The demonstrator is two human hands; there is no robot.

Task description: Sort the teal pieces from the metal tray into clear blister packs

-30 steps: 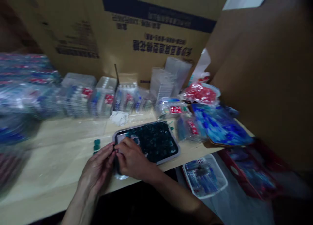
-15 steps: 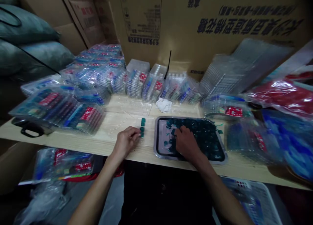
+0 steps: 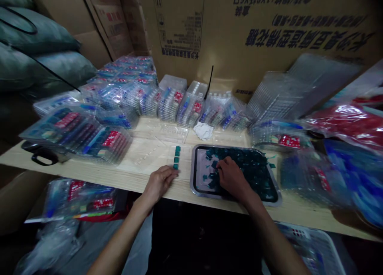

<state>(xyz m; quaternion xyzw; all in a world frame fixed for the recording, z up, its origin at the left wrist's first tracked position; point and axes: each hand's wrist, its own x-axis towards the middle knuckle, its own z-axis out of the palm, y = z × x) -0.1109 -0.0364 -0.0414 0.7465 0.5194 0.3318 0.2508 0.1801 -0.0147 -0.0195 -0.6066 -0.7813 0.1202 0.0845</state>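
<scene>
A dark metal tray (image 3: 196,179) lies on the wooden table and holds several small teal pieces (image 3: 254,167). My right hand (image 3: 231,179) rests inside the tray on the pieces, fingers curled and pinching among them; what it holds is hidden. Left of the tray a short column of teal pieces (image 3: 176,157) sits in a clear plastic blister sheet (image 3: 155,149). My left hand (image 3: 160,182) lies at the table's front edge with its fingertips touching the lowest teal piece, fingers close together.
Packed blister packs (image 3: 86,133) are piled at the left and stacked along the back (image 3: 179,101). Empty clear trays (image 3: 278,95), red bags (image 3: 347,121) and blue bags (image 3: 353,175) lie right. Cardboard boxes (image 3: 269,35) wall the back. A white basket (image 3: 314,247) sits below.
A second ago both hands met at the tray's left corner. Since then the left hand went to the teal column and the right stayed in the tray; the view swung left.
</scene>
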